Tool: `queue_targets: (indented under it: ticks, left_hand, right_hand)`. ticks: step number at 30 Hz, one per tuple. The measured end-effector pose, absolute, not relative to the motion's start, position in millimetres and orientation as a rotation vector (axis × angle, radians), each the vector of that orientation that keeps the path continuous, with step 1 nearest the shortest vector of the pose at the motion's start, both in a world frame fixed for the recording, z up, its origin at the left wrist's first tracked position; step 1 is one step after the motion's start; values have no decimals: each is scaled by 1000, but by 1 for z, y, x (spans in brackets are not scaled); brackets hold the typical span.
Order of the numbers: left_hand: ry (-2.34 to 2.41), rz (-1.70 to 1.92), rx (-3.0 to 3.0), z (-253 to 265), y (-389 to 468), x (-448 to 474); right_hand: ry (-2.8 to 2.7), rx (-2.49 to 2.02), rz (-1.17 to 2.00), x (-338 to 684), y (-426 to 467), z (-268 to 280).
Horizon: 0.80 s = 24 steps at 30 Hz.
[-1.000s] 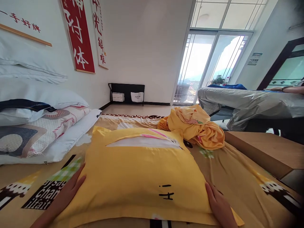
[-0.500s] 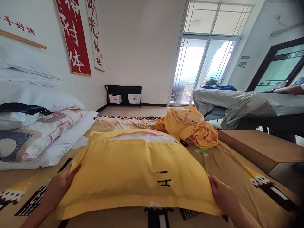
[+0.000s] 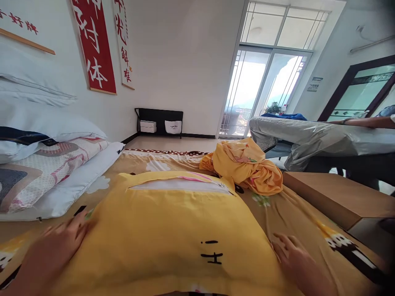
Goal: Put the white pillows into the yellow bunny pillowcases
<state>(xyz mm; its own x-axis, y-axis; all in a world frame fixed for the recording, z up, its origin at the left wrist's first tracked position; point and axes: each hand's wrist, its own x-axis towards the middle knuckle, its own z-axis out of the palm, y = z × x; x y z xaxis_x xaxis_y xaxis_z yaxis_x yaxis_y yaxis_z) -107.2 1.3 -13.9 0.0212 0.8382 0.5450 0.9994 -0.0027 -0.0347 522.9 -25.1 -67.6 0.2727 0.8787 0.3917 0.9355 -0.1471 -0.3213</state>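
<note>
A yellow pillow (image 3: 166,226) with "Hi" printed on it lies flat on the bed in front of me. Along its far side the pillowcase gapes, and a white pillow insert (image 3: 173,184) shows through the slit. My left hand (image 3: 63,240) rests at the pillow's left edge with its fingers stretched out. At the right edge, my right hand (image 3: 294,257) touches the side of the case, fingers apart and loosely bent. Beyond the pillow's far right corner is a crumpled bundle of yellow-orange fabric (image 3: 243,164).
White and patterned pillows (image 3: 68,164) are stacked on the left. A patterned brown sheet (image 3: 308,242) covers the bed. To the right are a cardboard box (image 3: 336,193) and a plastic-covered table (image 3: 311,131), where another person's arm (image 3: 370,122) rests. A black rack (image 3: 162,119) stands by the wall.
The pillow has come nearer to me and sits lower in view. Both hands have loosened from its side edges, their fingers now spread. The view has shifted slightly.
</note>
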Motion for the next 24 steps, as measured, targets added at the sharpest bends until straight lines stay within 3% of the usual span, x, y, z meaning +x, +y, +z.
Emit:
queue_targets:
  ticks: [5,9,13,19,22,24]
  left_hand:
    - [-1254,-570,-2289,55,25,-13]
    - [-1060,-441,-2441,19,39,26]
    - [-1055,-418,-2450,-28,35,24]
    - [-1124,-346,-2541,-24,26,22]
    - [-1154,-312,-2559,-18,26,23]
    - [-1167,-278,-2559,-17,25,25]
  right_hand:
    - [-1782,-1549,-479,439,4,-7]
    - [-2081,-1341,-546,368,15,-37]
    - [-2173,-1335,-522,362,10,-59]
    - [-2077,-1550,45,404,33,60]
    - [-1901,-1659,-124,412,64,104]
    - [-1894,-1791,-218,416,83,104]
